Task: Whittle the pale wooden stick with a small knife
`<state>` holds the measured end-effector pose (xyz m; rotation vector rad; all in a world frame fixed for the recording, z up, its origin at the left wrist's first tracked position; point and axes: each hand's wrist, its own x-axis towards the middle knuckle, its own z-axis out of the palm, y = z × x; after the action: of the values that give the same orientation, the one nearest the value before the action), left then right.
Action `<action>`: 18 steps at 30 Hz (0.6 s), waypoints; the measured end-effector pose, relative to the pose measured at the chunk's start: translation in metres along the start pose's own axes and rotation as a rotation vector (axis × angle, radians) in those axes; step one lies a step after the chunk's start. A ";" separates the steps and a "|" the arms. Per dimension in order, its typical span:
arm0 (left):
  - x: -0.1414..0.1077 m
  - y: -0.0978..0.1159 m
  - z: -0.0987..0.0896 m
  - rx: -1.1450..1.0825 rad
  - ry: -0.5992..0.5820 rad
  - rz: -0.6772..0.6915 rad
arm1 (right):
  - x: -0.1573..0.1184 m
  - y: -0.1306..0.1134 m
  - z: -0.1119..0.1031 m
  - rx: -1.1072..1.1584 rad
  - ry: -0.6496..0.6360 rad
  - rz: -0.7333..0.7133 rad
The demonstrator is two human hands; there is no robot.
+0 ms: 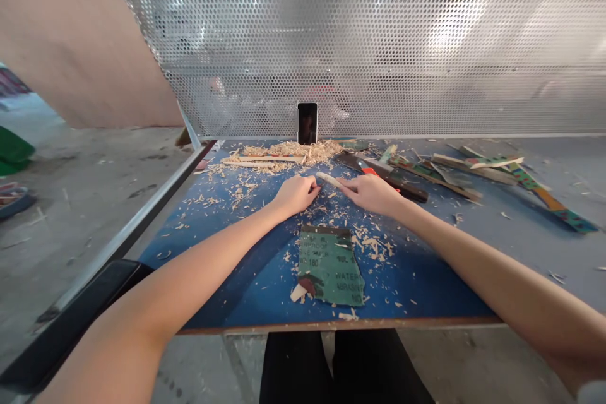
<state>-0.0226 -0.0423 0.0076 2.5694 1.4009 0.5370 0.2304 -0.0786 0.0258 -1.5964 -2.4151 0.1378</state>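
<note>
A small pale wooden piece (327, 179) with a rounded end points up and left out of my right hand (374, 193), whose fingers are closed on it. My left hand (296, 194) is closed just beside the piece's left end, its fingertips pinched together; whatever lies between them is too small to make out. Below both hands, a torn sheet of green sandpaper (331, 268) lies printed side up on the blue table (227, 287), with one corner folded over to its brown side.
A phone (307, 122) stands upright behind a heap of wood shavings (279, 153). Dark-handled tools (411, 189) and painted wood strips (552, 199) lie at the right. A perforated metal panel (379, 44) rises along the back edge. A black armrest (80, 322) is at lower left.
</note>
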 end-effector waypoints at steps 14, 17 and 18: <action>-0.001 -0.002 0.003 0.033 -0.010 0.015 | 0.001 0.002 0.012 0.015 0.063 0.054; -0.001 -0.003 0.002 0.020 -0.007 0.014 | 0.001 0.004 0.013 0.025 0.062 0.049; -0.002 -0.002 0.002 0.013 -0.009 0.013 | 0.000 0.004 0.012 0.023 0.060 0.046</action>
<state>-0.0244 -0.0423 0.0044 2.5901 1.3906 0.5198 0.2306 -0.0759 0.0129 -1.6226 -2.3252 0.1241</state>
